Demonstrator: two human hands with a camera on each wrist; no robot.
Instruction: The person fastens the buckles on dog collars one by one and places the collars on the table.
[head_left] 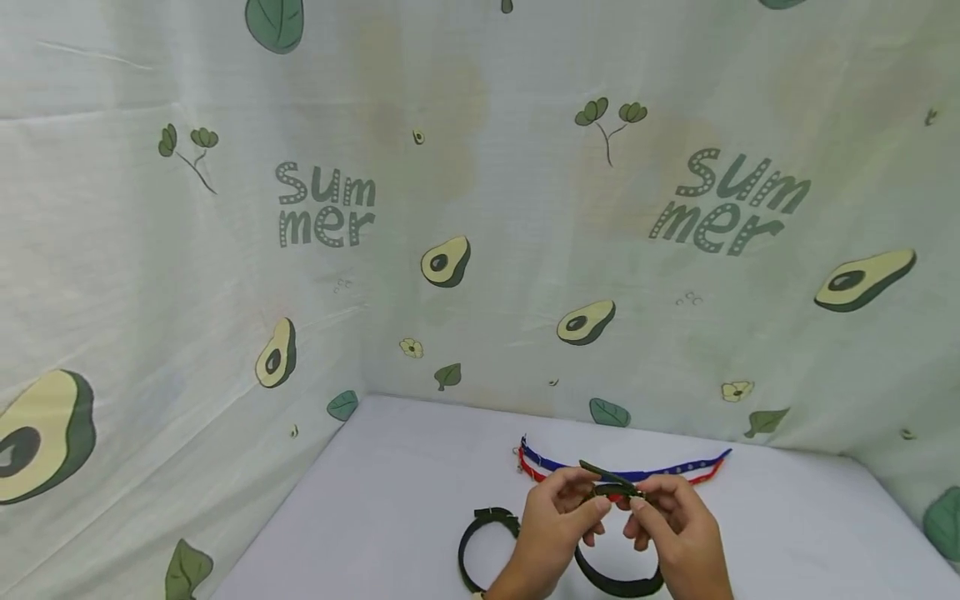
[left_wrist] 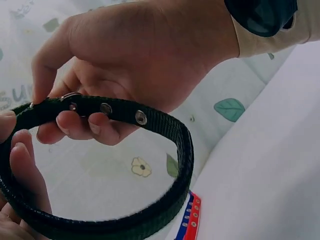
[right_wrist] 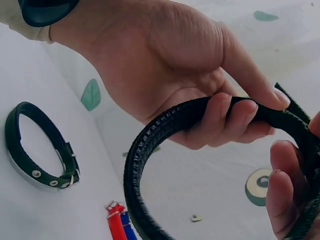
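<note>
Both hands hold a dark green collar (head_left: 618, 587), bent into a loop with its lower part hanging below them. My left hand (head_left: 553, 518) pinches the strap at the upper left of the loop. Opposite it, my right hand (head_left: 678, 527) grips the strap between thumb and fingers. Metal eyelets (left_wrist: 141, 117) run along the band in the left wrist view, and a metal ring shows by the left fingers. A strap end (right_wrist: 292, 101) sticks up between the hands in the right wrist view. Fingers partly hide the buckle area.
A second dark green collar (right_wrist: 37, 172), looped and buckled, lies on the white table (head_left: 405, 483) left of the hands. Behind them a blue collar (head_left: 678, 468) and a red collar (right_wrist: 116, 222) lie side by side. A patterned curtain (head_left: 487, 333) encloses the table.
</note>
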